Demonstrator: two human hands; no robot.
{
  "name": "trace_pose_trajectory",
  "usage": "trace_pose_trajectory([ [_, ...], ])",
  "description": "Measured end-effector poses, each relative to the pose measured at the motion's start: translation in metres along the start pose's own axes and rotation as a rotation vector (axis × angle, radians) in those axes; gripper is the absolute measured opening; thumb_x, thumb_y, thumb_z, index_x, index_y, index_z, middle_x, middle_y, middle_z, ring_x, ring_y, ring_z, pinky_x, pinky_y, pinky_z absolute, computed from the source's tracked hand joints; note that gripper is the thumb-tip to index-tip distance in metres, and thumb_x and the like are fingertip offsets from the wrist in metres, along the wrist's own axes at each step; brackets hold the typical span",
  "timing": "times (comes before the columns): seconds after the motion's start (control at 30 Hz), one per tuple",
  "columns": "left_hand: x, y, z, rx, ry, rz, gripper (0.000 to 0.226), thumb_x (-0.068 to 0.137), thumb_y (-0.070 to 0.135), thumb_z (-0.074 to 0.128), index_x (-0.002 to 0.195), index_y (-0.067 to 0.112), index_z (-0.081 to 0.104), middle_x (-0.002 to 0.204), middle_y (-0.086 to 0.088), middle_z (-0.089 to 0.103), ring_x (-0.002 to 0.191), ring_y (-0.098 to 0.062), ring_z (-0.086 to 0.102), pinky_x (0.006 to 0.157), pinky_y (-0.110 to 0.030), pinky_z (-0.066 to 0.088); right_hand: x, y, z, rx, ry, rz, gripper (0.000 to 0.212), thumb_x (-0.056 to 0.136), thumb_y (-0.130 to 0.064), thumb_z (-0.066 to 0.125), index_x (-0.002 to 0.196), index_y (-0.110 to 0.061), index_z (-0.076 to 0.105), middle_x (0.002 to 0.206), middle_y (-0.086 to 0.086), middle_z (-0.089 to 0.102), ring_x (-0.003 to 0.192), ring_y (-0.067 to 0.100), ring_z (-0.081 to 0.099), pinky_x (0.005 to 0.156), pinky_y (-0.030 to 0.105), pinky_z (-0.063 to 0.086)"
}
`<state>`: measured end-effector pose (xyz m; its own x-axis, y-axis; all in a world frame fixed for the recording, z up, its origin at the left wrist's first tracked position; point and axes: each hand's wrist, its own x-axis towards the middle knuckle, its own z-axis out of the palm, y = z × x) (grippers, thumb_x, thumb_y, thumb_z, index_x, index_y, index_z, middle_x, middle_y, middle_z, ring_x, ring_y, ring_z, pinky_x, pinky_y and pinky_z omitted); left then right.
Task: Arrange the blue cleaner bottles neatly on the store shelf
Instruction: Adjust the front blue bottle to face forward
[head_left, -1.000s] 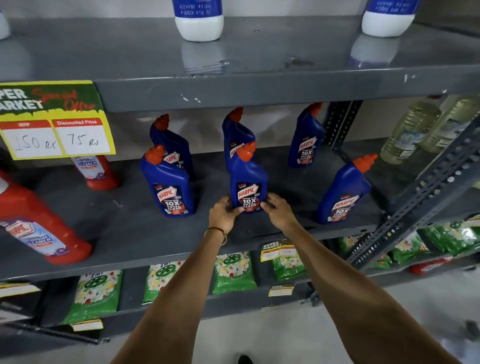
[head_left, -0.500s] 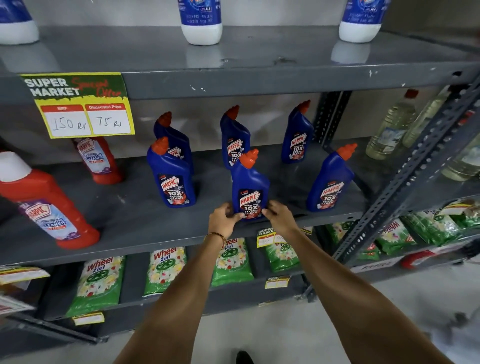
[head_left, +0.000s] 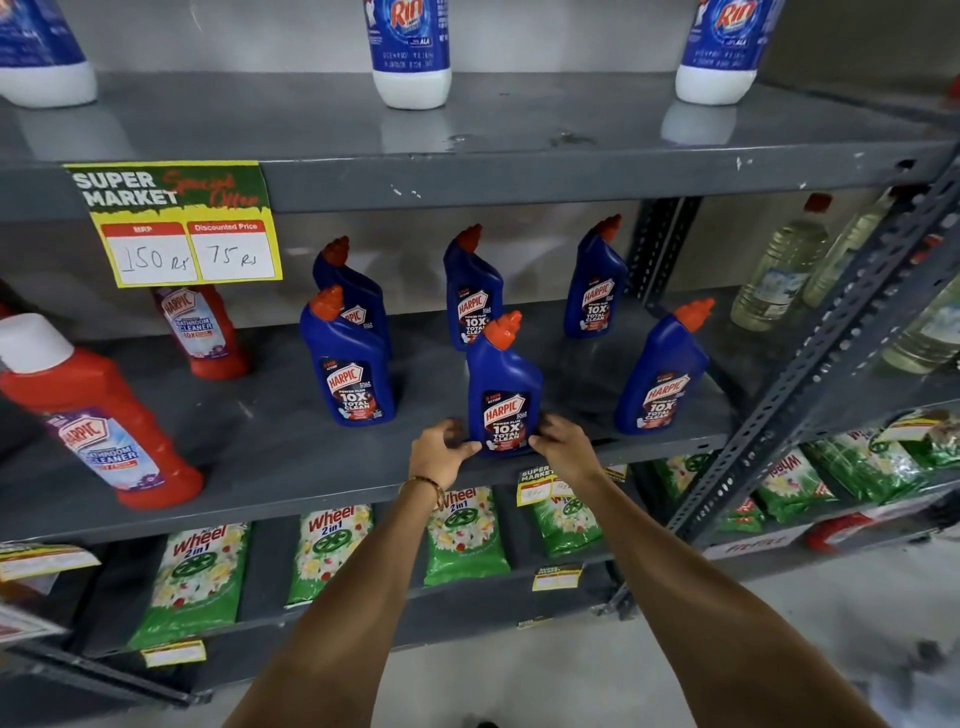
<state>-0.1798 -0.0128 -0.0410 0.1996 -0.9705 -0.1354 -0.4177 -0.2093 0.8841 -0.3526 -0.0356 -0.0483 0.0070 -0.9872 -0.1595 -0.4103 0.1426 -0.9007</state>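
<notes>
Six blue Harpic bottles on middle shelf (head_left: 260, 457), all upright, labels facing out. Two rows of three formed, roughly: far row near back wall, near row staggered. Spacing uneven; front-left bottle (head_left: 349, 364) crowded against one behind it. Judged over halfway, alignment left.

Front-middle bottle (head_left: 504, 395) at near shelf edge, gripped low at base. Left hand (head_left: 440, 452) and right hand (head_left: 563, 448) each with fingers partly curled, pressed on opposite sides of bottle.
</notes>
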Motion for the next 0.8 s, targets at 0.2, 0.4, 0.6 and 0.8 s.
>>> trace_pose_trajectory([
  [0.2, -0.004, -0.016, -0.031, -0.036, 0.011, -0.048, 0.051, 0.079, 0.018, 0.069, 0.124, 0.003, 0.052, 0.126, -0.015, 0.06, 0.116, -0.025, 0.055, 0.098, -0.03, 0.042, -0.008, 0.001, 0.016, -0.022, 0.169, 0.12, 0.04, 0.08, -0.005, 0.061, 0.12, -0.003, 0.055, 0.118, 0.012, 0.067, 0.113, 0.027, 0.059, 0.097, 0.033, 0.044],
  [0.4, -0.02, -0.041, -0.085, -0.013, -0.006, -0.044, 0.048, 0.081, 0.015, 0.067, 0.124, 0.0, 0.051, 0.128, -0.019, 0.058, 0.116, -0.028, 0.056, 0.097, -0.029, 0.042, -0.048, -0.016, 0.054, -0.006, 0.363, 0.152, 0.031, 0.081, 0.0, 0.056, 0.112, -0.001, 0.058, 0.113, 0.019, 0.066, 0.107, 0.035, 0.06, 0.085, 0.034, 0.046],
  [0.6, -0.024, -0.065, -0.132, 0.035, 0.024, -0.057, 0.044, 0.081, 0.018, 0.066, 0.119, -0.001, 0.054, 0.123, -0.019, 0.062, 0.113, -0.028, 0.058, 0.095, -0.032, 0.043, -0.067, -0.038, 0.106, -0.068, 0.253, 0.066, 0.017, 0.083, -0.009, 0.059, 0.099, -0.001, 0.059, 0.099, 0.012, 0.061, 0.096, 0.026, 0.056, 0.082, 0.035, 0.044],
  [0.8, -0.01, -0.076, -0.162, 0.036, 0.07, -0.086, 0.054, 0.079, 0.021, 0.068, 0.126, 0.0, 0.049, 0.128, -0.019, 0.058, 0.117, -0.029, 0.056, 0.102, -0.037, 0.043, -0.048, -0.07, 0.147, -0.033, 0.128, 0.052, 0.04, 0.087, -0.01, 0.058, 0.126, -0.002, 0.052, 0.128, 0.014, 0.059, 0.114, 0.025, 0.056, 0.068, 0.011, 0.036],
])
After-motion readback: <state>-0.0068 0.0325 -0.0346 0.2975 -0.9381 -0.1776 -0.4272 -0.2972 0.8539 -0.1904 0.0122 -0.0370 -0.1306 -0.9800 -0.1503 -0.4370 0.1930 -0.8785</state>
